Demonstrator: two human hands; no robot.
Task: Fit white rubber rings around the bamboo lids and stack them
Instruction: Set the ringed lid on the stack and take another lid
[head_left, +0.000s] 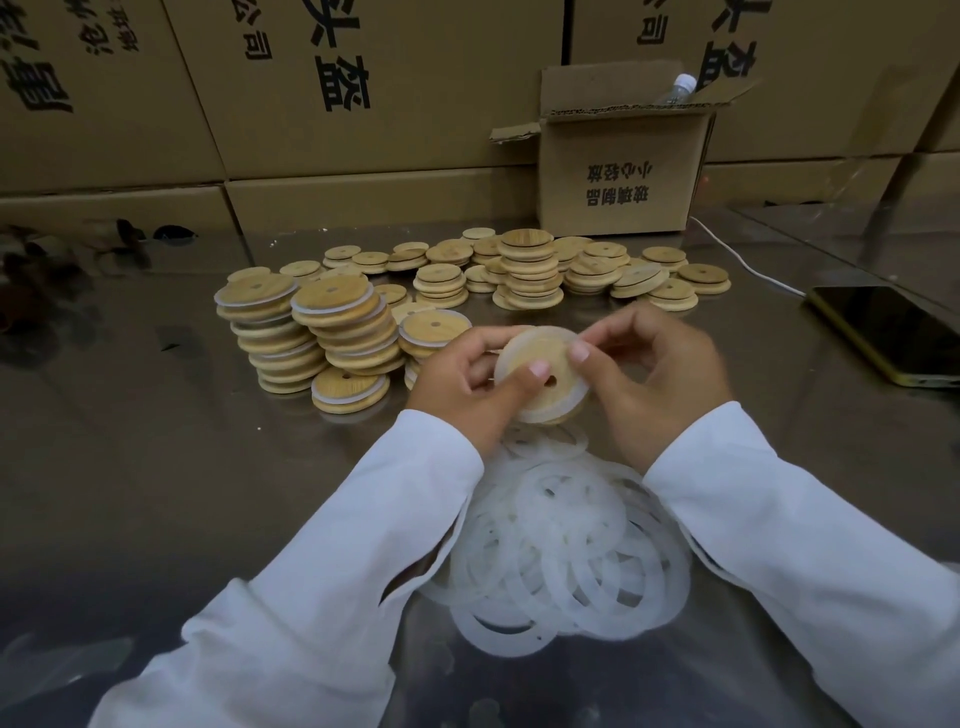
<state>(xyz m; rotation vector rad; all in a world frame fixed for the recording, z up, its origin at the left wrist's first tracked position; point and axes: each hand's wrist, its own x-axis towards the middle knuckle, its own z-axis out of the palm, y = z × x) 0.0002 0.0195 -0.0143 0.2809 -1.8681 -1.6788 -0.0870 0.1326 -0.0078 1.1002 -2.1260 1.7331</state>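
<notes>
The left hand (467, 379) and right hand (654, 374) both grip one lid (540, 364) above the worktop (156, 467), pressing a ring (537, 417) onto it. Finished stacks (311, 332) stand left. Many bare lids (530, 270) and loose rings (561, 545) wait, so lots is left.

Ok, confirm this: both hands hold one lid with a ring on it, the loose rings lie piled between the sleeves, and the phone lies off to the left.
Wrong in one respect: the head view shows the phone off to the right, not the left. The left hand and right hand do hold one ringed lid, and the loose rings lie piled between the sleeves.
</notes>
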